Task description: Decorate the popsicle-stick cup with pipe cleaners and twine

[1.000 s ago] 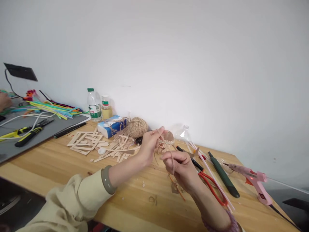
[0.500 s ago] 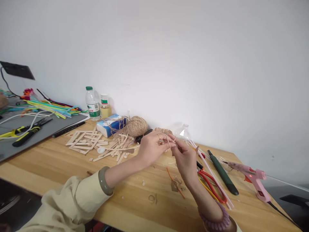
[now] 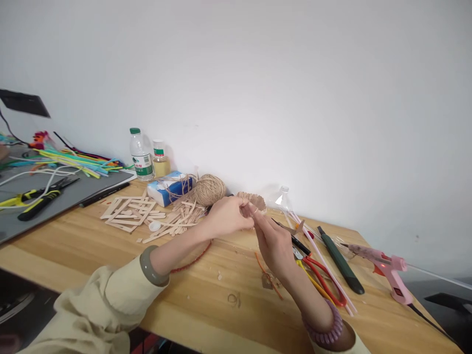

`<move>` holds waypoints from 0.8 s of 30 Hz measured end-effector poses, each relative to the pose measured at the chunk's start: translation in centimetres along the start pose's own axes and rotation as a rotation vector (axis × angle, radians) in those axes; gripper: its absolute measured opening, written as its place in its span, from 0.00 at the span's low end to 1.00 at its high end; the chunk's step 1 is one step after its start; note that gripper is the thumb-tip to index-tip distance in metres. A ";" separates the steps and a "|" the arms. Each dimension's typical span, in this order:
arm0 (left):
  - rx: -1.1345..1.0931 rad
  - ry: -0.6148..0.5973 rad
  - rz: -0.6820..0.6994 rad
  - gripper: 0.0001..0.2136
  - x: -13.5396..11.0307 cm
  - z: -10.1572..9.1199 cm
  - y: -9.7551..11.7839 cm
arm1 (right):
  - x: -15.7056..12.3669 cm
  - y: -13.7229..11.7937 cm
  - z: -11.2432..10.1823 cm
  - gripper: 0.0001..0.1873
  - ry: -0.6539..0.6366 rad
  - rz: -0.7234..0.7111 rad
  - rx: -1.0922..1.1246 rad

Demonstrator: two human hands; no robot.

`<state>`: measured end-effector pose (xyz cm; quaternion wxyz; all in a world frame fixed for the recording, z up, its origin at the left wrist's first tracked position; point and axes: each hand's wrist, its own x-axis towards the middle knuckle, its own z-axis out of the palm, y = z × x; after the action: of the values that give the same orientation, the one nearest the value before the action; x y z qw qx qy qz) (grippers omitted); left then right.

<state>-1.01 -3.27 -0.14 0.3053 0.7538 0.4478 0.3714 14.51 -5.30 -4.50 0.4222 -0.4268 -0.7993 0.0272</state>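
My left hand [image 3: 228, 216] and my right hand [image 3: 275, 243] meet above the middle of the wooden table, fingertips pinched close together. A bit of a thin pale strand [image 3: 255, 210] shows at the fingertips; the rest is hidden by the fingers. Just behind the hands stands a small round basket-like piece [image 3: 254, 200] with a scalloped light-brown rim. Beyond my left hand lies a ball of twine [image 3: 210, 190]. A red fuzzy strand [image 3: 193, 262] curves on the table beside my left forearm.
Loose wooden sticks [image 3: 129, 214] and a blue tissue pack [image 3: 169, 188] lie left, near two bottles [image 3: 141, 160]. Red-handled pliers [image 3: 324, 280], a green cutter [image 3: 341, 263] and a pink glue gun [image 3: 387, 268] lie right. Yellow-black pliers [image 3: 42, 199] rest on a grey mat.
Both hands have shifted slightly left, and their fingertips have drawn closer together. The strand looped over my left fingers is now mostly hidden. More of the red strand and the basket-like piece shows.
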 end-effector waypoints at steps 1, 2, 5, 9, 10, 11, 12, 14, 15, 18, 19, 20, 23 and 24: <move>-0.030 -0.051 0.002 0.02 0.1 -0.3 -0.1 | 0.1 0.0 -0.2 0.19 -0.005 0.008 0.076; -0.056 -0.097 0.005 0.02 0.1 -0.4 -0.1 | 0.2 -0.1 -0.3 0.17 -0.007 0.023 0.151; -0.129 -0.182 0.002 0.02 0.2 -0.7 -0.4 | 0.5 -0.3 -0.6 0.11 0.013 0.089 0.284; -0.218 -0.197 0.016 0.06 0.1 -0.6 -0.7 | 0.6 -0.6 -0.9 0.06 0.055 0.237 0.423; -0.251 -0.181 0.032 0.07 0.1 -0.6 -0.7 | 0.7 -0.6 -1.0 0.07 0.064 0.277 0.470; -0.287 -0.163 0.053 0.07 0.2 -0.5 -0.8 | 0.7 -0.6 -1.1 0.07 0.070 0.314 0.519; -0.326 -0.141 0.078 0.08 0.2 -0.5 -0.9 | 0.7 -0.6 -1.2 0.08 0.076 0.346 0.566; -0.387 -0.092 0.122 0.09 0.2 -0.5 -1.1 | 0.8 -0.5 -1.5 0.09 0.083 0.398 0.652; -0.403 -0.072 0.133 0.08 0.2 -0.4 -1.2 | 0.9 -0.4 -1.6 0.09 0.087 0.419 0.691; -0.466 0.009 0.135 0.08 0.3 -0.2 -1.7 | 1.0 0.0 -1.9 0.11 0.101 0.473 0.794; -0.491 0.033 0.133 0.07 0.3 -0.1 -1.9 | 1.0 0.2 -2.0 0.11 0.105 0.491 0.823; -0.516 0.055 0.131 0.07 0.3 0.0 -2.2 | 1.0 0.3 -2.1 0.11 0.109 0.508 0.850; -0.556 0.096 0.124 0.05 0.3 0.2 -2.7 | 0.9 0.6 -2.4 0.12 0.117 0.542 0.922; -0.565 0.102 0.123 0.05 0.3 0.2 -2.8 | 0.9 0.7 -2.4 0.12 0.120 0.548 0.943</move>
<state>-2.03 -1.85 -2.41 0.4573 0.6450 0.2949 0.5365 16.43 -4.95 -2.63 0.5900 -0.3847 -0.5344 0.4673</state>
